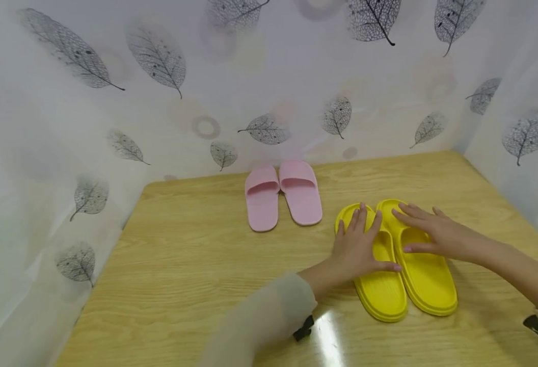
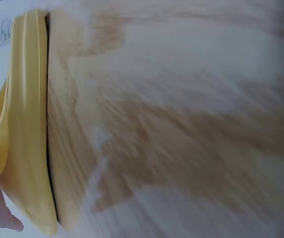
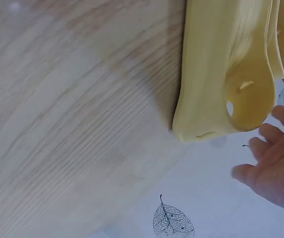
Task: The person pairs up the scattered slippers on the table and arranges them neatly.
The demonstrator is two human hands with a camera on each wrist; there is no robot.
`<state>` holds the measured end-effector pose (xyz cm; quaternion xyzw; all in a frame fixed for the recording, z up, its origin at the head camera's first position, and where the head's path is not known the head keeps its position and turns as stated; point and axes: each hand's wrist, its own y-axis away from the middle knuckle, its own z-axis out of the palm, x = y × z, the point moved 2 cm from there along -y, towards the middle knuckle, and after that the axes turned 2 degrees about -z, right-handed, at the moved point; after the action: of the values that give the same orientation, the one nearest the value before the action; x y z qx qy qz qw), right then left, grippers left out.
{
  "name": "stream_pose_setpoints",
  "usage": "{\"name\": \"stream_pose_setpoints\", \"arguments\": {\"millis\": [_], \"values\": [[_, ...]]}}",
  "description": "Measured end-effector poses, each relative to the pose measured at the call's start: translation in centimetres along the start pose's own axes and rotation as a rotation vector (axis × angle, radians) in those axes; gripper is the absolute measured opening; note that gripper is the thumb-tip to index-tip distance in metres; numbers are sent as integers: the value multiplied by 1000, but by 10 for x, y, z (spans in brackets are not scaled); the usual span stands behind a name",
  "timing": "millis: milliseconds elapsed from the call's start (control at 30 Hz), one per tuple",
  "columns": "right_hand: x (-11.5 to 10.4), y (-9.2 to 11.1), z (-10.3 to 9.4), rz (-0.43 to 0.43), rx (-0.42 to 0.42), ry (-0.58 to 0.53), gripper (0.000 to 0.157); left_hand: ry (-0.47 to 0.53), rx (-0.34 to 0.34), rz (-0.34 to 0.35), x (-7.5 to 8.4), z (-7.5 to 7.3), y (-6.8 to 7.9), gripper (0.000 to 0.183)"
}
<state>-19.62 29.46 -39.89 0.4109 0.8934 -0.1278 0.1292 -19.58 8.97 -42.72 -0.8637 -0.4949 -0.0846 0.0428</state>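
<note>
A pair of yellow slippers stands side by side on the right part of the wooden table. Over the left yellow slipper [image 1: 381,300] is my left hand [image 1: 353,250], fingers spread, thumb reaching toward the seam between the two. My right hand [image 1: 443,234] is above the strap of the right yellow slipper [image 1: 431,285], its fingers extended and apart. Whether either hand touches a slipper cannot be told. In the right wrist view, the right hand [image 3: 278,163] shows spread fingers beside the yellow slipper [image 3: 206,74]. The left wrist view has a yellow slipper [image 2: 30,124] near a few fingers.
A pair of pink slippers [image 1: 262,209] stands farther back, near the table's rear edge, left of the yellow pair. Sheeting with a leaf print [image 1: 269,76] hangs behind and along both sides of the wooden table [image 1: 182,275].
</note>
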Motion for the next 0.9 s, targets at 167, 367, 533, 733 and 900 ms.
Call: {"name": "stream_pose_setpoints", "arguments": {"millis": [167, 367, 533, 733, 900], "values": [[-5, 4, -4, -243, 187, 211, 73, -78, -7, 112, 0, -5, 17, 110], [-12, 9, -4, -493, 373, 236, 61, -156, -38, 234, 5, -12, 36, 102], [-26, 19, 6, -622, 442, 247, 59, -269, -136, 289, 11, -14, 55, 98], [-35, 36, 18, -716, 438, 257, 59, -339, -211, 382, 14, -9, 72, 87], [-32, 50, 25, -742, 415, 246, 59, -389, -188, 505, 17, -6, 80, 78]]}}
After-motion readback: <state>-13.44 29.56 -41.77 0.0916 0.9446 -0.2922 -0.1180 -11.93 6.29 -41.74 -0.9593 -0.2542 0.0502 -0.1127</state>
